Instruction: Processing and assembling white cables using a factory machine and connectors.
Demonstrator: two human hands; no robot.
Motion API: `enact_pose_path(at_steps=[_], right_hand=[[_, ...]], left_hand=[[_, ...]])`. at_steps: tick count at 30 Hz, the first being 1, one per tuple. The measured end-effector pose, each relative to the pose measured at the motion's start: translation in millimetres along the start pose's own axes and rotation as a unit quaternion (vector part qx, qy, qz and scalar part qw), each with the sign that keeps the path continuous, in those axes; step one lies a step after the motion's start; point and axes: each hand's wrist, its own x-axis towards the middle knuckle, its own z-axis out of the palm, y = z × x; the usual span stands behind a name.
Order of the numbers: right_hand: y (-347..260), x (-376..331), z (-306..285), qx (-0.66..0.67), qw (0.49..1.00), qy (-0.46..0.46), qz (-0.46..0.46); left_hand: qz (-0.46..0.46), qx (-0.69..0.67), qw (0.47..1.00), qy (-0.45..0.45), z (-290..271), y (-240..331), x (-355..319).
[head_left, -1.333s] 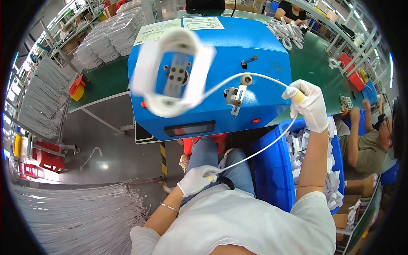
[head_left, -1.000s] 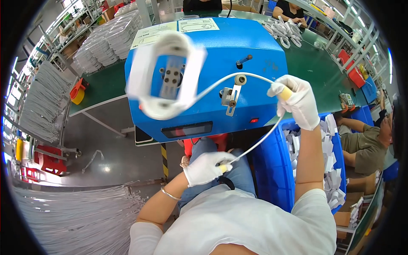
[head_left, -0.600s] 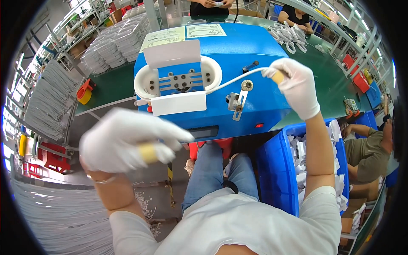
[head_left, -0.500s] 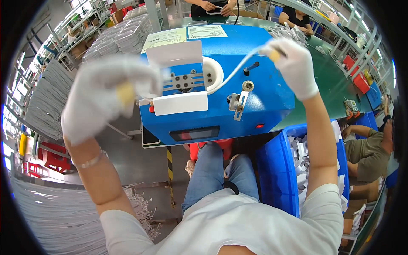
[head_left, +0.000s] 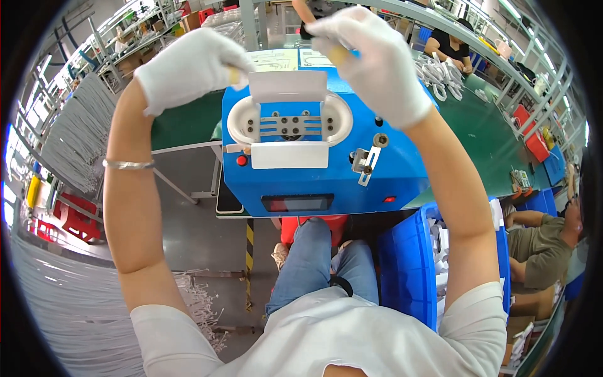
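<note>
A blue machine (head_left: pixel 276 191) stands in front of me. Its slotted metal bracket (head_left: pixel 289 125) sits within a white oval (head_left: pixel 340 119); whether that is wound cable or part of the machine I cannot tell. White plates stand behind (head_left: pixel 289 87) and in front (head_left: pixel 289 156) of it. My gloved left hand (head_left: pixel 191 69) is closed, its fingers pressed together just left of the rear plate. My gloved right hand (head_left: pixel 380 66) is raised over the machine's rear, fingers closed and pointing left. What either hand pinches, if anything, is hidden.
A blue bin (head_left: pixel 408 257) of white pieces stands at my right knee. White cable bundles (head_left: pixel 440 75) lie on the green table (head_left: pixel 468 129). Long grey-white strands (head_left: pixel 69 314) hang at left. Co-workers (head_left: pixel 452 47) sit nearby, one person's hand (head_left: pixel 304 9) close to my right hand.
My left hand moved away from the oval, up and back. My right hand moved left and up over the machine. The white cable stretched from it to the oval no longer shows.
</note>
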Motion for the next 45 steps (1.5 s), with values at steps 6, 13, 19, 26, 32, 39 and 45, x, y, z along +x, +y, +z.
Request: enact_pose_path(at_steps=[6, 13, 19, 26, 32, 39, 45], right_hand=[[-35, -12, -3, -0.141, 0.973, -0.172, -0.055], [-35, -8, -1, -0.112, 0.956, -0.267, 0.037], [-2, -8, 13, 0.303, 0.76, -0.292, 0.495], [-21, -13, 23, 0.323, 0.881, -0.159, 0.309], [-29, -9, 15, 0.277, 0.908, -0.196, 0.246], [-30, -4, 12, 0.137, 0.972, -0.157, 0.107], [-46, 1, 8, -0.059, 0.983, -0.168, -0.05]], left_hand=[[-0.068, 0.116, 0.99, 0.03, 10, 9, -30], [0.049, 0.118, 0.965, 0.231, 60, 19, -26], [0.066, 0.162, 0.947, 0.268, 72, 14, -24], [0.097, 0.238, 0.919, 0.299, 69, 10, -21], [-0.07, 0.024, 0.985, 0.156, 70, 7, -19], [0.009, 0.033, 0.972, 0.23, 77, 3, -20], [0.006, 0.015, 0.972, 0.234, 78, 3, -21]])
